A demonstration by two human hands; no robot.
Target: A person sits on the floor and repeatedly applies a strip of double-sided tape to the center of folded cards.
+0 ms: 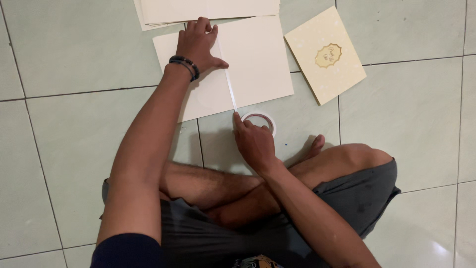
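Down on the pale tiled floor (74, 164), a person sits cross-legged with a cream sheet of card (258, 59) laid out just ahead of the knees. Left hand (197, 43) is flat on the card's far edge, fingers spread and pressing down, a dark beaded bracelet (184, 65) at the wrist. Right hand (254, 141) sits at the card's near edge, fingers curled over a small roll of white tape (260, 121) that rests on the tile just off the sheet; whether the fingertips pinch the tape or merely press it, I cannot tell. Between the two hands runs a thin strip of tape (229, 82), stretched along the card. Its long axis goes straight away from the body, near to far, leaning a touch leftward at the top. So the left hand anchors the far end, the right hand commands the near end and the roll, and the right is clearly the closer to the roll. A stack of more cream sheets (208, 10) lies beyond, touching the card, and a finished yellow card with a gold emblem (325, 54) sits apart to the right.
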